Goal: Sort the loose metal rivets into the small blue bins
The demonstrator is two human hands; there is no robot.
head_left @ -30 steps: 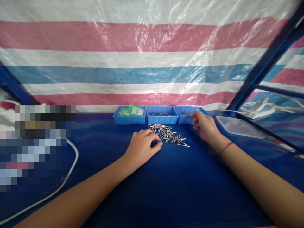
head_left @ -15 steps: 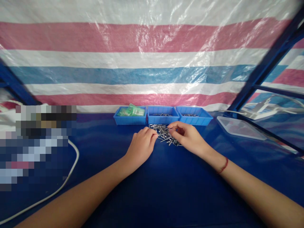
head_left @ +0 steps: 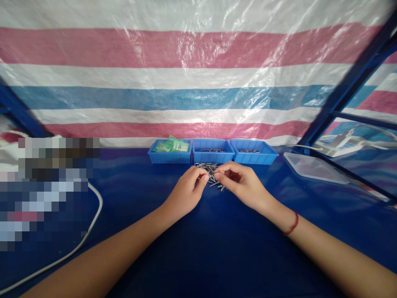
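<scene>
Our left hand [head_left: 190,188] and right hand [head_left: 245,182] partly hide the pile of metal pins [head_left: 208,167], which lies on the blue table [head_left: 214,248] before the middle bin [head_left: 212,157]. Each thumb sits close to its fingertips; whether either pinches a pin, we cannot tell.

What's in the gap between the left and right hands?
Head view: part of the loose heap of thin metal pieces, on the table in front of the middle blue bin.
</scene>
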